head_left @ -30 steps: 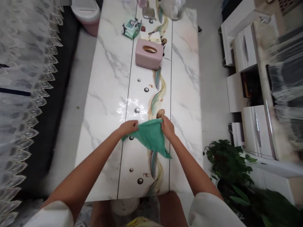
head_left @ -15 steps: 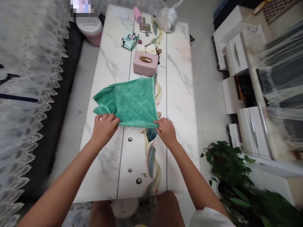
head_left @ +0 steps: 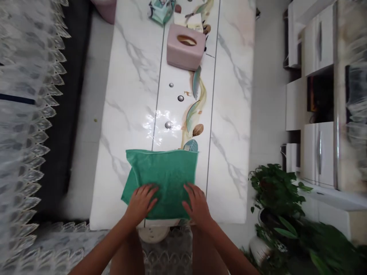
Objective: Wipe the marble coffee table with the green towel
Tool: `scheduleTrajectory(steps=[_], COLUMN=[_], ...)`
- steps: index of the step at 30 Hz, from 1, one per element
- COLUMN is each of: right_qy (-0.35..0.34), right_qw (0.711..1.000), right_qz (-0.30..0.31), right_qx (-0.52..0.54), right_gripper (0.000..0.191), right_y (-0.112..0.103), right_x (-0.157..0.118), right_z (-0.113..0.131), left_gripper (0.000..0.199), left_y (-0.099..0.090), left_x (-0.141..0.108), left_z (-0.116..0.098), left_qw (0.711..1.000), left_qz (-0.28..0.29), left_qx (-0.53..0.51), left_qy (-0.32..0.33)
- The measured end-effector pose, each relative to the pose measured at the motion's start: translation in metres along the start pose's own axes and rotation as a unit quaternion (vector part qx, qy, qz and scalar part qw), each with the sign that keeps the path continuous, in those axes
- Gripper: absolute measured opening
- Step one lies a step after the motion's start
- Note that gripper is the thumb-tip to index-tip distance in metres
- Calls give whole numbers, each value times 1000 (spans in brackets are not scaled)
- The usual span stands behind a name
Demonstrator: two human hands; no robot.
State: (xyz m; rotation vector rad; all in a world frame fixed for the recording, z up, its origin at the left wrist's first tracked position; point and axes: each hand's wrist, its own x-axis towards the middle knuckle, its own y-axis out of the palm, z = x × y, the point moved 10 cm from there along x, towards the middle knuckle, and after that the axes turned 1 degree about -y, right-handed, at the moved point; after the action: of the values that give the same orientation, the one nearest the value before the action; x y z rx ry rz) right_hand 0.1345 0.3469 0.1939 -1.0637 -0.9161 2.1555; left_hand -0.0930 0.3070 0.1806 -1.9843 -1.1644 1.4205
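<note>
A green cloth [head_left: 164, 172] lies spread on the near end of the marble-patterned table [head_left: 126, 88], its left side folded unevenly. My left hand [head_left: 142, 202] rests on the cloth's lower left part, fingers apart. On the lower right part lies my right hand [head_left: 197, 204], its fingers also spread. Neither hand is closed round the cloth. Farther up the table stands a pink tissue box [head_left: 185, 51], apart from the cloth.
Behind the tissue box are a teal packet [head_left: 162, 10] and some small cards [head_left: 195, 22]. A lace-covered sofa [head_left: 21, 152] runs along the left. Right of the table are potted plants [head_left: 275, 191] and white drawers [head_left: 318, 152].
The cloth has come down the table towards me and now lies flatter near the front edge. Both hands have let go of its near edge and opened on top. The view has shifted nearer.
</note>
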Motion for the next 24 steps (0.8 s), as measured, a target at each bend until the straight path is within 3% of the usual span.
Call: scheduleTrajectory(steps=[2,4,6,8,13,15,16,18,20,22,24], right_qy=[17,55,96,100,45,32,24,12,-14,-47,-55], right_qw=[999,996,990,984,973,969,968,969,978,989,996], right_qz=[-45,-68,-99,-141,-224,-241,-245,-236,-189,-109,-32], right_qx=[-14,-32,-42,-42,-33,-41,-49,-68,-87,-91,-69], right_gripper=[58,58,59,60,60,58,58,58,63,68,69], right_y=[6,15,8,-20,-131,-155,-158,-144,-101,-32,47], right_x=[41,87,134,186,347,392,402,389,336,251,154], right_z=[9,12,11,14,25,31,35,46,60,75,85], left_gripper=[56,60,61,62,65,63,61,60,61,63,62], left_y=[-13,-20,-36,-72,-191,-216,-220,-207,-164,-97,-20], left_x=[37,77,117,160,279,306,308,284,229,153,66], left_z=[1,0,4,12,38,44,46,47,48,50,60], left_qw=[997,992,986,975,953,952,951,953,961,974,976], left_qz=[-78,-118,-155,-206,-289,-299,-303,-301,-270,-207,-133], left_qx=[13,19,18,12,-24,-30,-30,-21,-8,8,19], left_qy=[-21,-35,-59,-79,-81,-63,-52,-41,-51,-88,-170])
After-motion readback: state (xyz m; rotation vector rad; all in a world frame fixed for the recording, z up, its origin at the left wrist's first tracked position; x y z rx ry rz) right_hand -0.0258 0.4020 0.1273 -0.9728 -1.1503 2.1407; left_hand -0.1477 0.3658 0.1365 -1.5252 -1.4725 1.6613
